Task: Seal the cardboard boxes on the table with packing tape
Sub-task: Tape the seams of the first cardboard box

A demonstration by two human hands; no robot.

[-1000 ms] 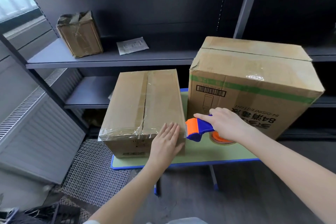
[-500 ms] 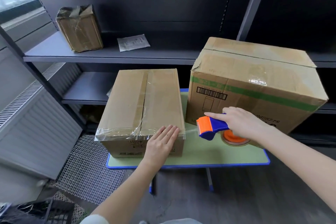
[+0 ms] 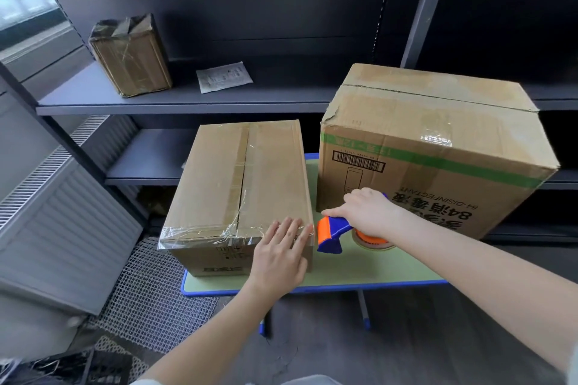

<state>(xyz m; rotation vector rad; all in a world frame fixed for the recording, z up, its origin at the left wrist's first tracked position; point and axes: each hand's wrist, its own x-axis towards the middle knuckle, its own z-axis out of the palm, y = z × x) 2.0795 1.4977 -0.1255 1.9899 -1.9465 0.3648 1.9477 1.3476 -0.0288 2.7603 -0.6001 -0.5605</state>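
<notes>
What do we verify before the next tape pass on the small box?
1. Left hand flat on small box, bracing its near right corner: ok.
2. Right hand holds tape dispenser: ok.
3. Dispenser head touching the box's right side: cannot tell.
4. Clear tape over the near top edge: ok, wrinkled.
5. Small box centre seam fully sealed: cannot tell.
6. Large box top seam taped: cannot tell.

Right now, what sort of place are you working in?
Likely a stockroom or packing area: metal shelving, cardboard boxes on a small table, a tape dispenser in the right hand.
</notes>
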